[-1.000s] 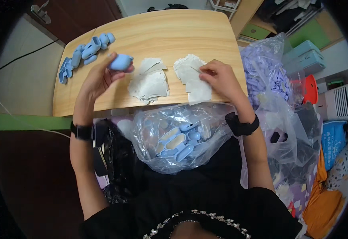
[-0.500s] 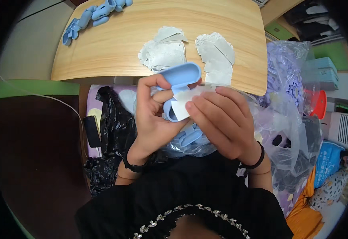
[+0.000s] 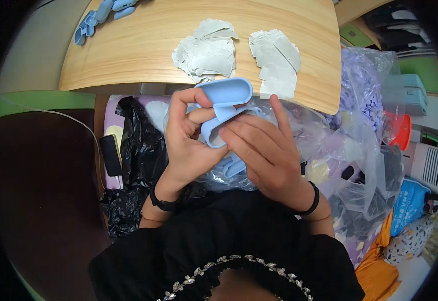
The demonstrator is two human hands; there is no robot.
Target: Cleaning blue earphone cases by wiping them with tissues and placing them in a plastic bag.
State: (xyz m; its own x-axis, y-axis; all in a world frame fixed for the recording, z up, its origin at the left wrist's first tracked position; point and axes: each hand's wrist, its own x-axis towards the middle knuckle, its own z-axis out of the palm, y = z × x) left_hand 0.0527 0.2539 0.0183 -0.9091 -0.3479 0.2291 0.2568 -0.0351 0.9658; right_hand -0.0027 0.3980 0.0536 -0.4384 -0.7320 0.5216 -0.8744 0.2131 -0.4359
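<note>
My left hand (image 3: 186, 143) holds a light blue silicone earbud case cover (image 3: 229, 92) above my lap, its lid flipped up and away from me. The cover's lower part tilts toward my right hand (image 3: 274, 158). The right fingers are pressed together at its mouth, the tips reaching in. A pale edge of a thin white sheet (image 3: 217, 139) shows inside the opening; most of it is hidden by the fingers and the cover's wall. More blue covers (image 3: 235, 167) lie in a clear plastic bag (image 3: 216, 178) beneath my hands.
On the wooden table (image 3: 128, 55) lie two stacks of white sheets, left (image 3: 206, 55) and right (image 3: 276, 60), with several blue covers (image 3: 98, 15) at the far left. A black plastic bag (image 3: 141, 145) and phone (image 3: 110, 155) are left; a bag of purple pieces (image 3: 362, 85) stands right.
The white sheet, earlier sticking out between my right fingers, has gone mostly into the cover. My right hand has moved slightly left and down. The view has shifted a little.
</note>
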